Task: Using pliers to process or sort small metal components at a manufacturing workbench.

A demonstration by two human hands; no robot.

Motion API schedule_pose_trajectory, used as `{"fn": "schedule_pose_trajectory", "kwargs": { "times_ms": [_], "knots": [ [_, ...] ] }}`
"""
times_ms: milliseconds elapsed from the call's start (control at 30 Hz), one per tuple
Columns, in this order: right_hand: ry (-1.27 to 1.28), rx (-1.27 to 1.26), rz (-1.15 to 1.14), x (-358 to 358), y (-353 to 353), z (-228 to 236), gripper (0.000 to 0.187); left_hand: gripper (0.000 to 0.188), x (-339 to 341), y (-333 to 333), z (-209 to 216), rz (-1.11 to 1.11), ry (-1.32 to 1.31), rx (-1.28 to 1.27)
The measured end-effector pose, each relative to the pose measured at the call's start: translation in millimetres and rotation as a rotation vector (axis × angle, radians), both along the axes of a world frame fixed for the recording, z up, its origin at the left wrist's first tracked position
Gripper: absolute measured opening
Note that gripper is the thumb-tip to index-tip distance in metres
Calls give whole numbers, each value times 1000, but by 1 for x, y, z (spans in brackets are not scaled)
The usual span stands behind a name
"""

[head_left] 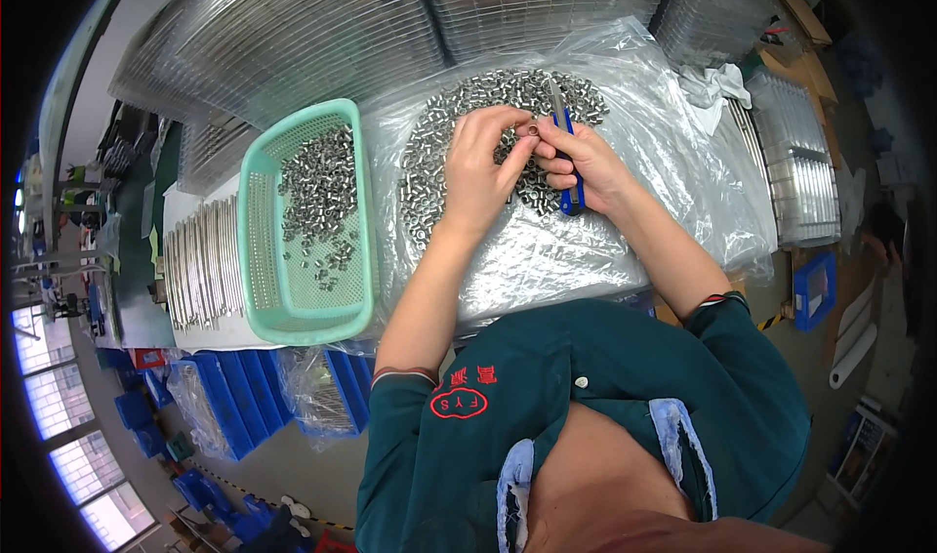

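Observation:
My right hand (597,170) is closed round a blue utility knife (574,198), whose metal blade points away from me. Between the fingertips of my left hand (476,167) and right hand is a small metal ring (533,131); the left thumb and forefinger pinch it, and the right fingertips meet it. Under and beyond both hands spreads a heap of small silvery metal sleeves (429,153) on clear plastic sheeting (673,202). A mint-green plastic basket (365,231) to the left holds a smaller pile of similar metal pieces (327,182).
Clear plastic trays (293,45) stack along the table's far side. Thin metal rods (203,265) lie left of the basket. More clear trays (800,177) and a white cloth (717,86) are at the right. Blue bins (234,402) stand below the table at lower left.

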State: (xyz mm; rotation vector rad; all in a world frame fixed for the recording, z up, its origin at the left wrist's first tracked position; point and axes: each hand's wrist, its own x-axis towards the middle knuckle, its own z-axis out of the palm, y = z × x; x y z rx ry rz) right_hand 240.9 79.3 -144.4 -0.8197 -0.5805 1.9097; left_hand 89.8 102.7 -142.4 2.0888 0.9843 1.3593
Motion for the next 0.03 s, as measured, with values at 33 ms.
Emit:
{"fn": "schedule_pose_trajectory", "kwargs": {
  "times_ms": [33],
  "knots": [
    [67,-15,35,2,1,-4,27,23,0,1,-2,2,-7,-31]
  ]
}}
